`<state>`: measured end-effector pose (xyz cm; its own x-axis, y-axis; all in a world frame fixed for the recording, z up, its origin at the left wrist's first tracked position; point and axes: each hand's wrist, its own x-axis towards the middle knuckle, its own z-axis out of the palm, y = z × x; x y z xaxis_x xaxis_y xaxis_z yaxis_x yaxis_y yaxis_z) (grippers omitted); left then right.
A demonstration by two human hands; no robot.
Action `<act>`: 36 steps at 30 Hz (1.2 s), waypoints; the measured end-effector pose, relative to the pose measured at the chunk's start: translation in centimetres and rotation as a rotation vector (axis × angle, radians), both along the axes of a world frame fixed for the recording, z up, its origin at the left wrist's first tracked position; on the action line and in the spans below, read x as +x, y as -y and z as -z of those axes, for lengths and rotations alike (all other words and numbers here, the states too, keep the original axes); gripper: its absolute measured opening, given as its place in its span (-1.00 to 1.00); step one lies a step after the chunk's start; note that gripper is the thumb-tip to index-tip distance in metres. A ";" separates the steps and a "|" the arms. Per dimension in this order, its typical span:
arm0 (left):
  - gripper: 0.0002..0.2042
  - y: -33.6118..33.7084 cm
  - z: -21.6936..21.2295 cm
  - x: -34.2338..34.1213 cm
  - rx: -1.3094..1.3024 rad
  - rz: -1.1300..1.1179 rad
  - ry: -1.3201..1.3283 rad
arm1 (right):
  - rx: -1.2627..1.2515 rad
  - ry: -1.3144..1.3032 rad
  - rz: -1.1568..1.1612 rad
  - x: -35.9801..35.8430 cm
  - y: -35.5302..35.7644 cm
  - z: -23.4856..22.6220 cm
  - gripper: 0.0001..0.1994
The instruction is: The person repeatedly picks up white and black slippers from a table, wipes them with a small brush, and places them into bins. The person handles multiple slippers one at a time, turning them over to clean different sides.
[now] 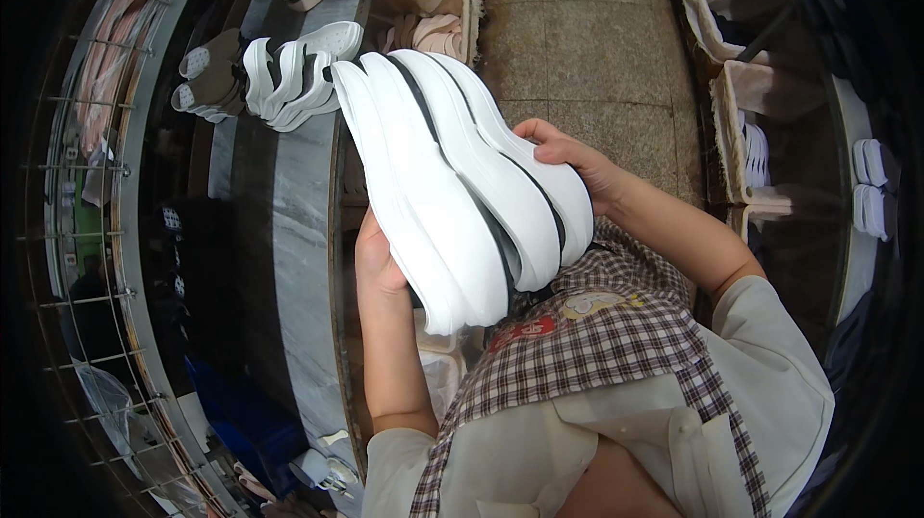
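Between my two hands is a stack of several white shoe soles (409,171), held tilted in front of my checked apron. Dark gaps or edges show between some of the layers. My left hand (380,253) grips the stack from its left side, with most of its fingers hidden behind the soles. On the right side, my right hand (577,162) is closed around the outermost sole, thumb on top and the other fingers partly out of sight.
On the marbled grey bench (308,220) at left lie more white soles (308,70) and brown-grey soles (214,70). Behind is a lined bin (472,22) with pinkish pieces. Lined baskets (727,142) line the right, beside a tiled floor (587,56). A wire rack (130,171) stands far left.
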<state>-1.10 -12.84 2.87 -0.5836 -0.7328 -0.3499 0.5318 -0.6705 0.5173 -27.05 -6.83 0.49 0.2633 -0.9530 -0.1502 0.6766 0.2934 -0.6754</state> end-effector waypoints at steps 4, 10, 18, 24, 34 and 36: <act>-0.57 -0.2 0.8 -0.1 0.051 0.041 -0.126 | -0.008 -0.072 0.020 0.0 0.1 0.5 -0.35; -0.56 -0.5 1.4 -1.0 0.012 0.027 -0.120 | -0.077 -0.130 0.040 0.2 -0.4 1.0 -0.37; -0.53 -0.2 2.6 -2.2 -0.044 0.026 -0.097 | -0.126 -0.216 0.098 0.8 -1.4 0.8 -0.42; -0.52 0.0 3.0 -2.9 -0.072 0.025 -0.093 | -0.225 -0.192 0.081 0.9 -1.7 1.6 -0.47; -0.48 0.6 3.3 -3.5 -0.109 0.018 -0.094 | -0.229 -0.219 0.100 1.0 -1.4 2.6 -0.45; -0.47 0.7 3.3 -3.6 -0.111 0.025 -0.094 | -0.240 -0.222 0.109 0.9 -1.4 2.7 -0.46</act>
